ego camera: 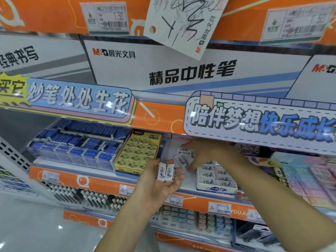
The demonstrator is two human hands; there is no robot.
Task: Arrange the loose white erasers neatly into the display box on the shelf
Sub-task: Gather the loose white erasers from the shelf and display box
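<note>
My left hand (160, 186) is palm up in front of the shelf and holds two white erasers (165, 172) side by side. My right hand (205, 153) reaches onto the shelf, its fingers around loose white erasers (185, 151); another loose eraser (180, 160) lies just below them. The white display box (216, 190) sits to the right at the shelf's front, with several white erasers in rows inside it.
A yellow box of 2B erasers (138, 153) stands left of the loose ones, and blue erasers in a clear tray (76, 142) lie further left. An orange shelf edge with price tags (174, 200) runs below. The banner of the shelf above (254, 120) overhangs my right hand.
</note>
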